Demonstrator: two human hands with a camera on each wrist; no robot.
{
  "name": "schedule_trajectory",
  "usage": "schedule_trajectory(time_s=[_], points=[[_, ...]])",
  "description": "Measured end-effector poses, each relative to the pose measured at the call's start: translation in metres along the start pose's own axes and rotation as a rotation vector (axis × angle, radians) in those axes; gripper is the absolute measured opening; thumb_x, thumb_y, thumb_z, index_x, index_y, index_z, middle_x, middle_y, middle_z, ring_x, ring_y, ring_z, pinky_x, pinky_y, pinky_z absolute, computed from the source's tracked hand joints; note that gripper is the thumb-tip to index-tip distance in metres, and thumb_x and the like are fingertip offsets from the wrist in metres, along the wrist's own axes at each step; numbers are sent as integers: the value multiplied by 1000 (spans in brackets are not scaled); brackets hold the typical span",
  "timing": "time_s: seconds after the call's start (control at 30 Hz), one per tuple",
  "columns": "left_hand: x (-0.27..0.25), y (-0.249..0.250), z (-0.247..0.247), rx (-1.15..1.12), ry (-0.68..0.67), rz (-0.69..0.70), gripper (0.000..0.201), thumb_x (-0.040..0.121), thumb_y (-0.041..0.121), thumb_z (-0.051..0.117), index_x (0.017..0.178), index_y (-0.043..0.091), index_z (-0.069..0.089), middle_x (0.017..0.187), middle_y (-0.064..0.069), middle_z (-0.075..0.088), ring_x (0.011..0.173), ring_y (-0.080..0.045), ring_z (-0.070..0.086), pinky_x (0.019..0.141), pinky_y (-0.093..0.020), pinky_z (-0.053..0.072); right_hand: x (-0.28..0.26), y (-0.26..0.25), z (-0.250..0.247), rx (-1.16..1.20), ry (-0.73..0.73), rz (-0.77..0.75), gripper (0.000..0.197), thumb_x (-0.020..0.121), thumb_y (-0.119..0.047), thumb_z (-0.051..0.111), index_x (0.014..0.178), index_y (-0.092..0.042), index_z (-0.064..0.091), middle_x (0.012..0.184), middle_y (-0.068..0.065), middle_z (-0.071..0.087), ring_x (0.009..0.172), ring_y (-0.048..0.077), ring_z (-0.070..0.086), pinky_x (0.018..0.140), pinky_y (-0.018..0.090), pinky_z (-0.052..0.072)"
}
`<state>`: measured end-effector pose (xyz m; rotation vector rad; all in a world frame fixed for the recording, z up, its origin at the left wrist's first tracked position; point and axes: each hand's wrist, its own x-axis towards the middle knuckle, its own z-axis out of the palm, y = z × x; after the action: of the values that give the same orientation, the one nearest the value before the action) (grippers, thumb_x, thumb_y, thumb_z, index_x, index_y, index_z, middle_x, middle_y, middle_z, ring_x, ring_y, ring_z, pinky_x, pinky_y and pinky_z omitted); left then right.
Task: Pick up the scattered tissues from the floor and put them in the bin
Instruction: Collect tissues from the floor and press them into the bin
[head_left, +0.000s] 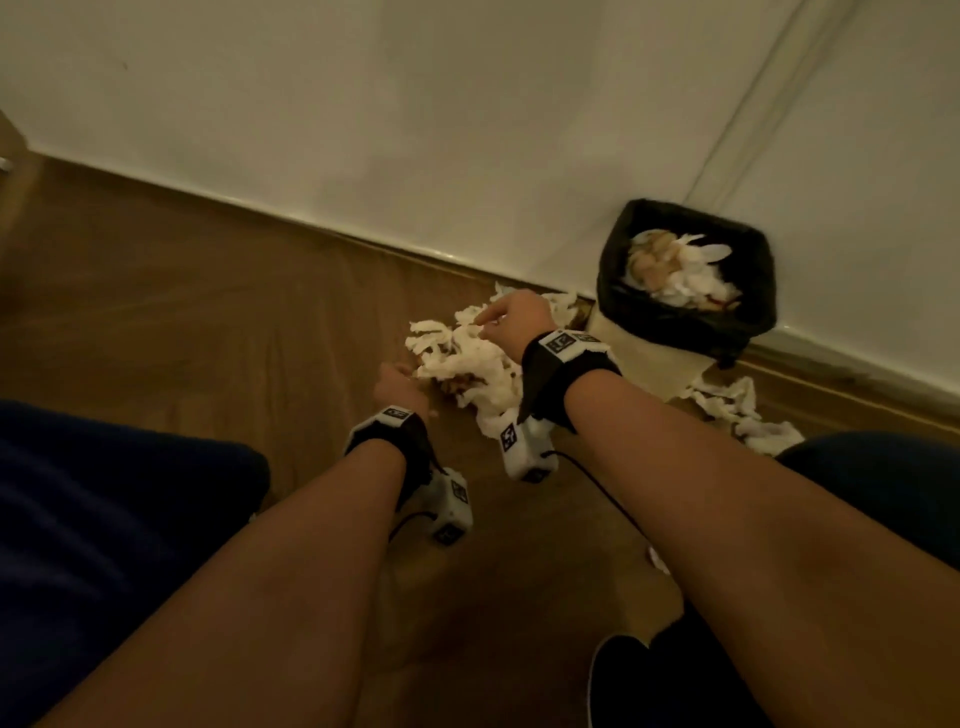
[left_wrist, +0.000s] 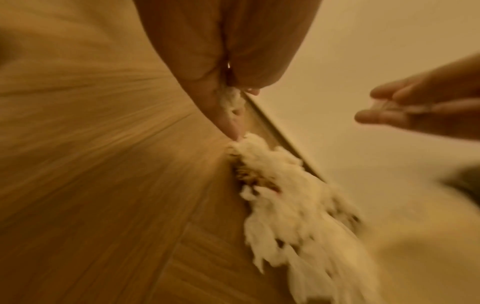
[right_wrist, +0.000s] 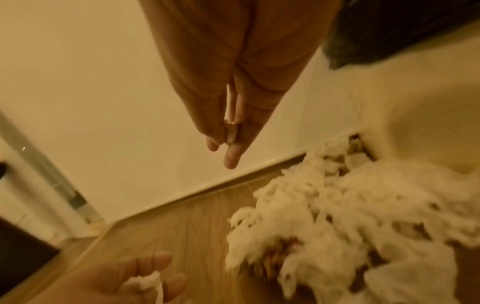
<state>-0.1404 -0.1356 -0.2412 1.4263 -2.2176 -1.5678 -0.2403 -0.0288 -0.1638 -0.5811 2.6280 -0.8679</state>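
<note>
soft white paper, easy to grab, easy to drop

a big heap of torn white paper tissues (head_left: 467, 364) lies on the brown wooden floor (head_left: 208, 312), near the white wall (head_left: 467, 104). the black square bin with a black bag inside (head_left: 685, 280) stands just to the right of the heap, against the wall. it already has white tissues in it. a smaller bunch of white tissue scraps (head_left: 737, 410) lies on the floor nearer and to the right of the bin.

the left hand (head_left: 400, 384) is at the near left edge of the heap. in the left wrist view its fingers are curled and pinch a small white scrap (left_wrist: 230, 100). the right hand (head_left: 511, 322) is over the far side of the heap. in the right wrist view a thin bit of tissue sits between its fingers, which look almost straight. it is blurry, so i cannot tell if this hand really holds it.

the tissues look very light, soft and torn into strips. they should squash small in a fist. they should not break anything if they fall. but loose strips can slip out and float away. some bits in the heap look brown, maybe dirty or wet, and wet paper tears fast.

i think the best way is to scoop from both sides, low at the floor, press the heap into one ball, then carry it the short way right to the bin.
</note>
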Motion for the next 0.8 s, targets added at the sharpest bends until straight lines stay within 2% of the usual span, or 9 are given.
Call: schedule_trajectory(time_s=[0.13,0.2,0.3,0.4,0.5,0.57,0.63,0.7,0.8], points=[[-28,37,21,202,-92,245,31,94,-4,39,123,2,46,110,-17,54,94,-27,53,69,-30,44,-18,24,-53,79,124,56,21,90,-9,57,105,-7,71,114,12,66,103,25,63,83,27,51],[-42,62,32,282,-105,347,32,93,-1,40,123,4,47,117,-17,54,102,-29,54,78,-32,43,-29,36,-76,114,159,78,21,92,-10,55,107,-6,69,120,13,63,104,27,62,81,27,52],[-59,105,49,311,-150,399,32,92,7,43,123,8,48,132,-18,42,118,-34,46,93,-36,41,-44,52,-112,92,263,86,21,91,-8,55,107,-9,69,120,10,64,111,24,59,91,25,47],[-69,145,62,464,-211,482,42,90,12,49,131,16,43,138,-17,34,123,-37,41,101,-41,39,-57,64,-152,34,325,97,19,89,-8,58,104,-13,69,117,8,64,110,23,58,96,26,43],[-77,177,70,583,-255,575,46,92,7,45,137,15,40,142,-18,26,120,-39,45,102,-39,40,-70,77,-196,-95,318,107,24,85,-4,62,108,-12,65,114,9,62,109,24,57,87,24,43],[-80,193,73,609,-239,647,45,93,2,42,137,9,41,144,-19,21,121,-39,43,102,-36,38,-79,87,-220,-79,341,145,27,82,1,62,106,-12,65,97,5,59,103,25,60,79,24,46],[-80,204,73,638,-198,733,41,93,2,43,133,7,45,144,-20,24,123,-39,41,100,-35,37,-85,99,-233,-31,393,185,25,83,3,57,103,-10,66,88,2,55,97,26,62,83,29,52],[-82,214,75,661,-203,824,37,93,3,42,129,6,50,139,-22,34,120,-38,44,97,-35,38,-85,109,-234,36,426,224,22,85,2,55,101,-8,67,88,2,57,96,26,62,88,37,54],[-89,227,84,628,-250,957,31,94,4,42,114,6,65,119,-20,59,105,-34,56,86,-30,42,-79,115,-226,105,444,244,18,86,-4,60,100,-7,71,102,10,69,100,24,64,94,32,50]])
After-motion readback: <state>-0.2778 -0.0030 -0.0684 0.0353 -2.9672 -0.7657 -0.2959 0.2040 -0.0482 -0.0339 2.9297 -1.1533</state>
